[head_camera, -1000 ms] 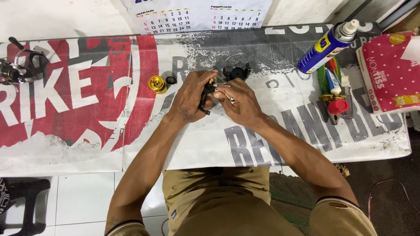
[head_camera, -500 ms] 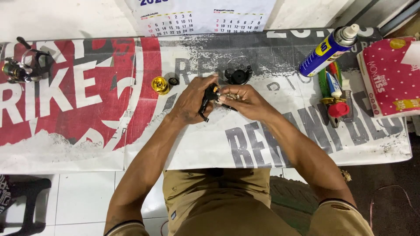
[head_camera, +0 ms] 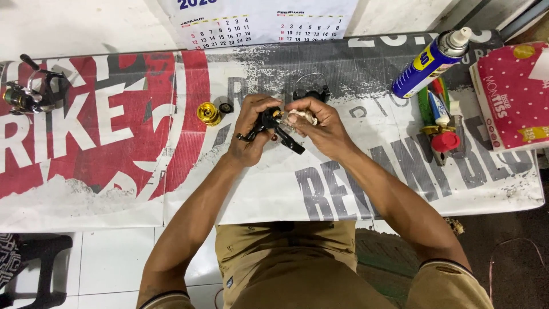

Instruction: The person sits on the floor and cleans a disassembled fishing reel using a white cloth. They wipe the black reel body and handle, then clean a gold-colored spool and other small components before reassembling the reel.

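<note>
I see the banner-covered bench [head_camera: 114, 189], spray can [head_camera: 430, 62] far right, gold spool [head_camera: 209, 113] left of the hands. Left hand [head_camera: 251, 134] grips the black reel body [head_camera: 273, 127] at centre; right hand [head_camera: 320, 123] pinches a white wad [head_camera: 302, 116] against it. Best to brace the body, wipe lightly. Versus earlier: hands sit slightly higher, handle now angled down-right.

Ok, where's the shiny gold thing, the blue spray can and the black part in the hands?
Gold spool [head_camera: 209, 113], head view, on its top face.
Blue spray can [head_camera: 426, 63], head view, middle of its body.
Black reel part [head_camera: 269, 121], head view, on its body between both hands.
</note>
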